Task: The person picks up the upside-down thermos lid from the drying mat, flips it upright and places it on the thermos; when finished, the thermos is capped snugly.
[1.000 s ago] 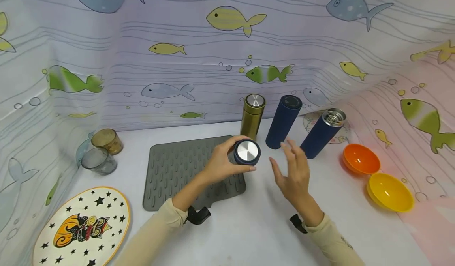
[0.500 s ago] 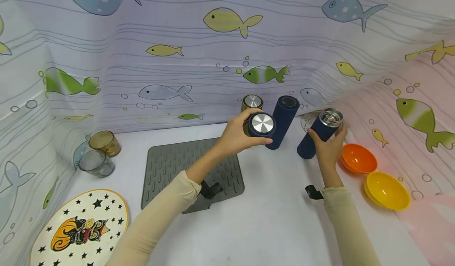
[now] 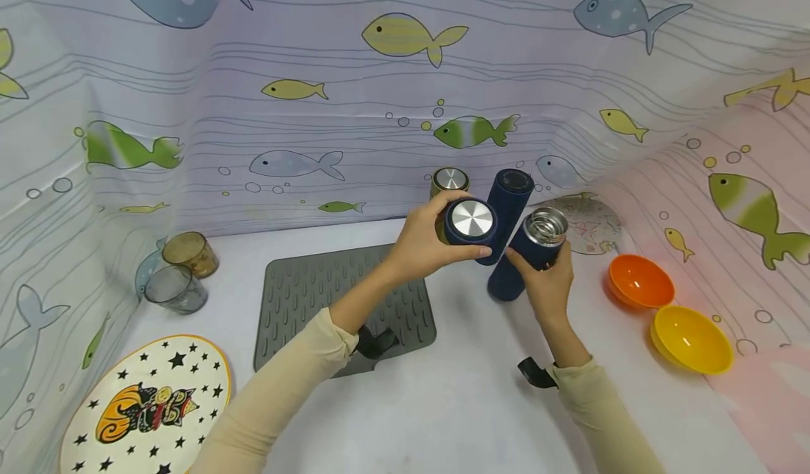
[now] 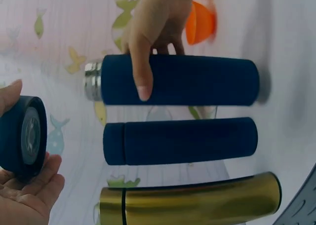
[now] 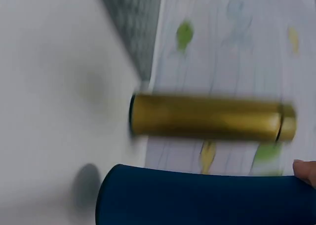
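The left hand (image 3: pixel 420 245) grips a dark blue cap (image 3: pixel 469 221) with a silver top, held in the air just left of the open bottle (image 3: pixel 528 252). The right hand (image 3: pixel 545 284) wraps that blue bottle near its steel rim, lifted and tilted. A capped blue bottle (image 3: pixel 506 210) stands close behind, and a gold bottle (image 3: pixel 448 182) beside it, partly hidden by the cap. The grey mat (image 3: pixel 316 298) lies to the left, its right edge near the left forearm. An orange bowl (image 3: pixel 640 282) and a yellow bowl (image 3: pixel 691 339) sit to the right, well apart from the hands, with bare tabletop (image 3: pixel 462 396) in front.
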{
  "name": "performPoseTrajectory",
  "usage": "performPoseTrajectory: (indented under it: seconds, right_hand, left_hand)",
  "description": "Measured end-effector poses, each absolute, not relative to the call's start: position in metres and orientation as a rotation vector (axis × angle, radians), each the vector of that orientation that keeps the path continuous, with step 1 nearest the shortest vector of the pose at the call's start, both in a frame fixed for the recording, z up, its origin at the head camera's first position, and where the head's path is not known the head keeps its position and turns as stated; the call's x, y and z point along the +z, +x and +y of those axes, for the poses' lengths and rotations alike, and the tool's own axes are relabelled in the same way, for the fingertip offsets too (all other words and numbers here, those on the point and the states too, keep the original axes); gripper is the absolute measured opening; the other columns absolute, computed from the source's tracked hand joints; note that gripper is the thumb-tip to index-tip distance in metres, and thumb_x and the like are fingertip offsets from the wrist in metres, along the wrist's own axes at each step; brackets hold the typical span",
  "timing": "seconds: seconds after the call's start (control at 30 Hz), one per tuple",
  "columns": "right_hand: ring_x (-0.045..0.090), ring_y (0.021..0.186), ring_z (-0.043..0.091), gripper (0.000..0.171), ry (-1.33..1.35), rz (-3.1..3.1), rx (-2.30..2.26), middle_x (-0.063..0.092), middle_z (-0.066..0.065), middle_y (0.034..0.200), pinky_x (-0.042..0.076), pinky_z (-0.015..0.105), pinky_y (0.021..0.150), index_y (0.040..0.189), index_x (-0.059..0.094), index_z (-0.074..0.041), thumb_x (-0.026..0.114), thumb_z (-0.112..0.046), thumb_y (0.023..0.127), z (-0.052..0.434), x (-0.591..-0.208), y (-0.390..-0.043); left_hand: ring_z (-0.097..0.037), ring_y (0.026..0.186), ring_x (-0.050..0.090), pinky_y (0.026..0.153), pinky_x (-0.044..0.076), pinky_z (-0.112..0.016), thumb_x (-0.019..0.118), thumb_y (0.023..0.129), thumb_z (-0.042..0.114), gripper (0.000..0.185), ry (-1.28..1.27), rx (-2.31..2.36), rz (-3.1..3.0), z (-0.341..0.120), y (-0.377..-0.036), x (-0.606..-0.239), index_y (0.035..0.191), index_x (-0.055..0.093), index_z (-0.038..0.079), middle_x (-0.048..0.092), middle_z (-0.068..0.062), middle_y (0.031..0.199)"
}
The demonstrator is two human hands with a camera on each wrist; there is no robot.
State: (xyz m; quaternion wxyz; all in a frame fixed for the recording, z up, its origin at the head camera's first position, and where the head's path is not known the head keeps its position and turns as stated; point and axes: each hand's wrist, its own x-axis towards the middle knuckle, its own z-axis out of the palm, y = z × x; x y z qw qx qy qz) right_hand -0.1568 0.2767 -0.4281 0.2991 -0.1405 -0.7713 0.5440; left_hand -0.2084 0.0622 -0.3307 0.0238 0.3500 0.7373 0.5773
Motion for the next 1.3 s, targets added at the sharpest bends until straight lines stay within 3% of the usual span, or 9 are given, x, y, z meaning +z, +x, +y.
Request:
performPoseTrajectory:
  seconds: [0.13,0.33,0.53,0.7,1.03,1.2,1.3]
  right_hand:
    - [0.057,0.120,0.023,0.077,-0.200,-2.091,1.468,0.056,0.017,0.134,0.047,0.035,0.097,0.142,0.043,0.000,0.084,-0.005,0.077,0.250,-0.433,-0.144]
    - [0.059,0.119,0.030,0.071,-0.044,-2.119,1.488,0.060,0.016,0.130,0.049,0.051,0.098,0.136,0.048,0.000,0.086,-0.008,0.076,0.222,-0.439,-0.131]
    - [0.059,0.119,0.033,0.068,-0.049,-2.131,1.516,0.061,0.019,0.129,0.048,0.054,0.099,0.134,0.048,0.002,0.084,-0.001,0.076,0.209,-0.448,-0.126]
    - [0.055,0.121,0.041,0.068,-0.043,-2.139,1.531,0.057,0.028,0.130,0.046,0.059,0.099,0.135,0.044,0.009,0.080,0.006,0.077,0.200,-0.433,-0.118]
    - [0.059,0.114,0.045,0.069,0.015,-2.170,1.453,0.061,0.031,0.121,0.049,0.057,0.093,0.134,0.043,0.012,0.081,0.005,0.076,0.196,-0.418,-0.116]
    - [0.060,0.113,0.044,0.071,0.000,-2.185,1.463,0.060,0.031,0.123,0.049,0.055,0.092,0.135,0.042,0.011,0.081,0.004,0.076,0.197,-0.420,-0.116]
    - [0.059,0.115,0.042,0.071,-0.020,-2.197,1.492,0.060,0.029,0.125,0.048,0.055,0.094,0.135,0.043,0.010,0.081,0.003,0.077,0.198,-0.421,-0.117]
  left_hand:
    - [-0.020,0.108,0.066,0.090,0.055,-0.030,0.087,0.075,0.015,0.072,1.082,1.794,2.266,0.063,-0.202,-0.331,0.137,0.051,0.008,0.064,-0.009,0.123]
    - [-0.019,0.107,0.066,0.089,0.055,-0.028,0.087,0.076,0.015,0.073,1.051,1.796,2.245,0.066,-0.195,-0.335,0.138,0.050,0.008,0.065,-0.009,0.122]
    - [-0.022,0.111,0.065,0.094,0.053,-0.030,0.086,0.076,0.013,0.073,1.065,1.787,2.188,0.076,-0.192,-0.350,0.138,0.049,0.005,0.064,-0.011,0.124]
    - [-0.021,0.116,0.063,0.101,0.050,-0.031,0.087,0.076,0.016,0.073,1.069,1.740,2.223,0.081,-0.191,-0.361,0.138,0.049,0.005,0.063,-0.010,0.128]
    - [-0.019,0.118,0.062,0.102,0.049,-0.029,0.087,0.076,0.020,0.075,1.114,1.704,2.270,0.082,-0.197,-0.375,0.139,0.049,0.005,0.064,-0.008,0.128]
    - [-0.021,0.133,0.048,0.113,0.039,-0.040,0.081,0.081,0.016,0.082,1.117,1.754,2.086,0.081,-0.204,-0.384,0.151,0.038,0.011,0.044,-0.010,0.147]
    - [-0.020,0.134,0.038,0.117,0.033,-0.045,0.084,0.078,0.020,0.096,1.095,1.787,2.091,0.084,-0.205,-0.390,0.156,0.028,0.017,0.035,-0.012,0.146]
